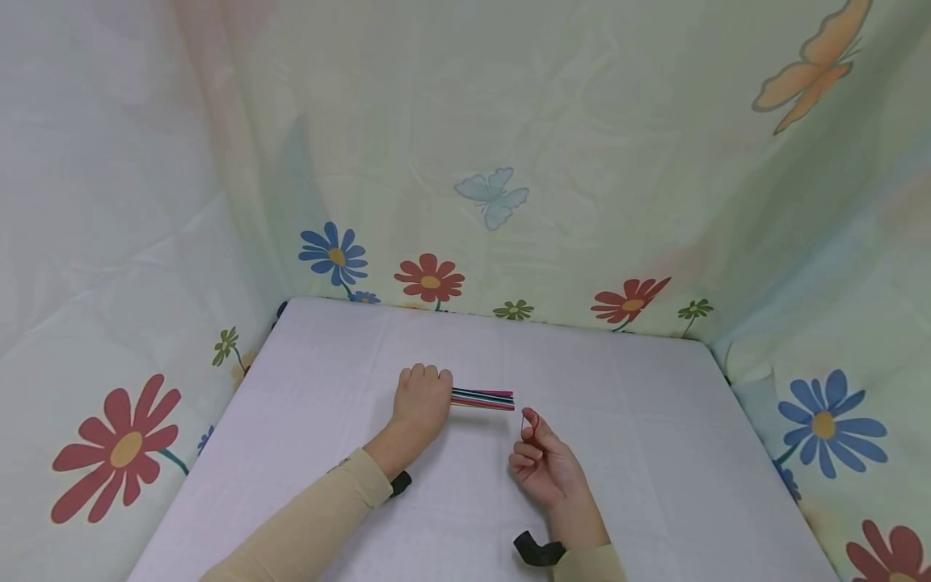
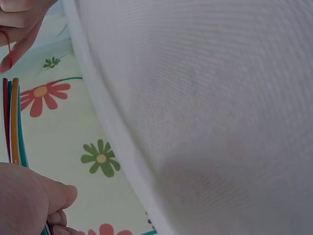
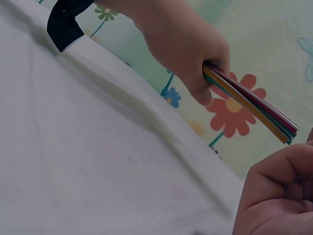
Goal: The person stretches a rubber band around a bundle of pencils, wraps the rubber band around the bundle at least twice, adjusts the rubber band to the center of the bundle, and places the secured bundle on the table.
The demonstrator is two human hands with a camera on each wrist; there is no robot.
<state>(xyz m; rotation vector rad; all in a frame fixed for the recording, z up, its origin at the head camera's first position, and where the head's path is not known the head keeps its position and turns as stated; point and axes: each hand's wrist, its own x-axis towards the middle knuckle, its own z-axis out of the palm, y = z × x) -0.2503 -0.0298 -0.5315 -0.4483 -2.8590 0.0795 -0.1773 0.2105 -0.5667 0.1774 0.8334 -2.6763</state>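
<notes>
My left hand (image 1: 424, 398) grips a bundle of coloured pencils (image 1: 483, 399) above the table, its fingers wrapped round them. The pencils' flat ends point to the right, toward my other hand. In the left wrist view, yellow, teal and dark red pencils (image 2: 14, 122) stick out past the thumb. Just beyond the pencil ends, my right hand (image 1: 545, 469) pinches a thin red rubber band (image 2: 8, 43), which hangs as a narrow loop apart from the pencils. In the right wrist view, curled fingers of the right hand (image 3: 279, 191) show at the lower right, with the band hidden.
A white cloth covers the table (image 1: 655, 453). Behind it and along both sides hangs a curtain (image 1: 582, 162) printed with flowers and butterflies. Each wrist carries a black camera mount (image 1: 537, 551).
</notes>
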